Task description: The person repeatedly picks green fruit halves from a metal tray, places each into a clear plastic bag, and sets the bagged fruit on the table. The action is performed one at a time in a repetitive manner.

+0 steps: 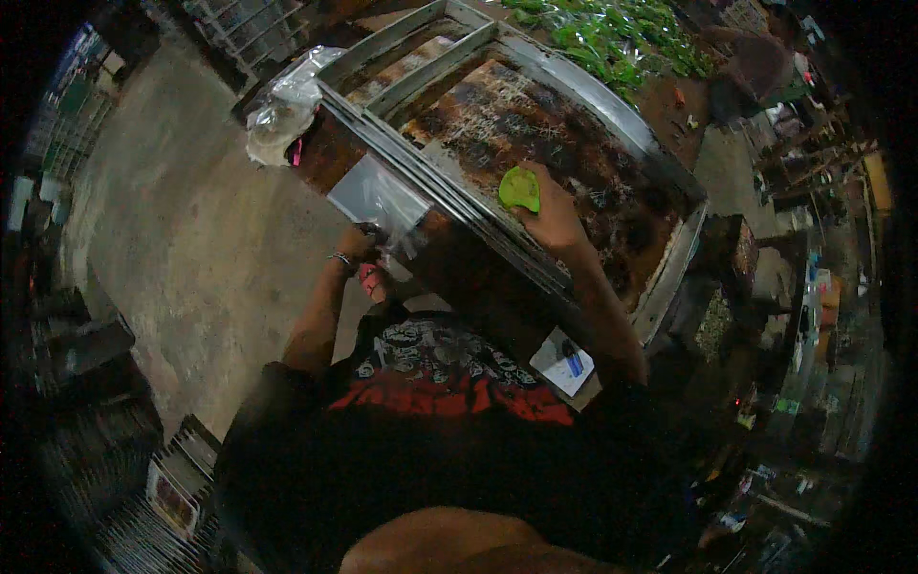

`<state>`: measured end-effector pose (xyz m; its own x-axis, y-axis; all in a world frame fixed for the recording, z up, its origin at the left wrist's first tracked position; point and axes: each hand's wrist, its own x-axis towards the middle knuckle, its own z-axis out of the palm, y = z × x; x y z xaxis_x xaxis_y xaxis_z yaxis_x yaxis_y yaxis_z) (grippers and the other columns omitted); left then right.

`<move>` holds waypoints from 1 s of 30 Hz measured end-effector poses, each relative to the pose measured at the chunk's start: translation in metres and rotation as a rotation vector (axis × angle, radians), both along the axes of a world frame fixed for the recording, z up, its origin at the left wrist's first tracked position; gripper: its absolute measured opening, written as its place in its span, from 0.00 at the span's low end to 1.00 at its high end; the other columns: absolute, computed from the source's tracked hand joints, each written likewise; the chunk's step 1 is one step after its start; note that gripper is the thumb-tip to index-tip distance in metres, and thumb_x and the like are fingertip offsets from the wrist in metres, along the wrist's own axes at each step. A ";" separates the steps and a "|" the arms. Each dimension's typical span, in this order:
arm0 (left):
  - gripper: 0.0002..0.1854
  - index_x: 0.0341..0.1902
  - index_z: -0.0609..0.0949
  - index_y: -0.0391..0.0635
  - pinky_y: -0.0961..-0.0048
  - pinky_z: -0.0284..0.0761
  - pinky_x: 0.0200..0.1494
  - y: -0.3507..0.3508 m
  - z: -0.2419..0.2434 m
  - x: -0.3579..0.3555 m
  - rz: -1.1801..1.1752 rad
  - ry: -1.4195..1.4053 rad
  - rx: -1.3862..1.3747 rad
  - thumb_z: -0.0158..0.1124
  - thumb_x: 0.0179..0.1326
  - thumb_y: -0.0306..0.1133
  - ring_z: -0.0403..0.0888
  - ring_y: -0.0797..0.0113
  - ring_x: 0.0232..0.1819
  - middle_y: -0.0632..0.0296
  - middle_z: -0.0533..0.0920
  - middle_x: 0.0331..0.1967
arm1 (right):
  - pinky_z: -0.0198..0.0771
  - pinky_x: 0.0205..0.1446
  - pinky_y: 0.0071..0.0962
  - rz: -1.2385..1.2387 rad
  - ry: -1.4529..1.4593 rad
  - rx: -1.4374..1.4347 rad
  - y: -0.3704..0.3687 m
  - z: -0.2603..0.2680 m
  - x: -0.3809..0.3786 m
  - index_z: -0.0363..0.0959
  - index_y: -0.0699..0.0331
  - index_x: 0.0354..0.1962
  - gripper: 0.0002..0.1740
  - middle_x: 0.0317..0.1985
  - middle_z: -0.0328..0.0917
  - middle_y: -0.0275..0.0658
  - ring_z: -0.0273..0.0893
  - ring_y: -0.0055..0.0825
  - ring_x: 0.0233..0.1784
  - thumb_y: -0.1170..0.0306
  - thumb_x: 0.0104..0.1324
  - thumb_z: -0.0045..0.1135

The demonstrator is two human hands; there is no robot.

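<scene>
In my right hand [556, 212] is a bright green rounded object [519, 189], perhaps a scraper, above the stained bottom of a large metal tray [437, 158]. The tray has raised metal rims and a divider, with brown and black residue inside. My left hand [361, 242] is at the near end of a clear plastic bag or stack of bags [380, 197] lying on the dark table edge; its fingers look closed on the plastic, though the area is dim.
Crumpled clear plastic [290, 100] lies at the tray's left corner. Leafy greens [595, 36] are heaped beyond the tray. A white card or packet [563, 361] with a blue mark sits near my right forearm. Concrete floor [193, 215] spreads at left; wire racks [244, 32] stand at top left.
</scene>
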<state>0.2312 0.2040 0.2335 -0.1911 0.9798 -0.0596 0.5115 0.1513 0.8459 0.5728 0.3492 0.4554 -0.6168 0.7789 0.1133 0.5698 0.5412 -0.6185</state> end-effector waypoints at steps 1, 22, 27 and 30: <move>0.09 0.29 0.83 0.46 0.68 0.72 0.25 -0.008 -0.002 -0.003 -0.042 0.204 -0.053 0.57 0.52 0.37 0.75 0.64 0.21 0.57 0.81 0.25 | 0.64 0.54 0.40 -0.013 -0.043 -0.026 -0.001 -0.004 -0.004 0.57 0.58 0.57 0.35 0.49 0.71 0.51 0.68 0.51 0.54 0.74 0.51 0.61; 0.14 0.24 0.76 0.44 0.81 0.60 0.14 0.041 0.132 0.021 0.737 -0.987 0.143 0.69 0.52 0.40 0.65 0.79 0.11 0.62 0.79 0.21 | 0.71 0.50 0.31 -0.321 0.674 0.104 -0.098 -0.015 -0.145 0.70 0.69 0.48 0.24 0.45 0.76 0.51 0.76 0.37 0.48 0.73 0.54 0.64; 0.13 0.26 0.80 0.44 0.79 0.66 0.20 0.042 0.125 0.017 0.525 -0.798 0.075 0.68 0.52 0.42 0.71 0.79 0.19 0.68 0.77 0.20 | 0.70 0.50 0.27 -0.259 0.491 -0.488 -0.077 -0.040 -0.175 0.70 0.62 0.52 0.27 0.43 0.78 0.44 0.74 0.23 0.46 0.73 0.53 0.65; 0.19 0.37 0.81 0.41 0.80 0.71 0.29 0.037 0.116 0.000 0.350 -0.816 0.032 0.66 0.53 0.46 0.76 0.74 0.25 0.64 0.81 0.28 | 0.67 0.54 0.25 -0.133 0.519 -0.518 -0.073 -0.053 -0.181 0.66 0.64 0.56 0.31 0.48 0.75 0.41 0.71 0.23 0.50 0.74 0.53 0.64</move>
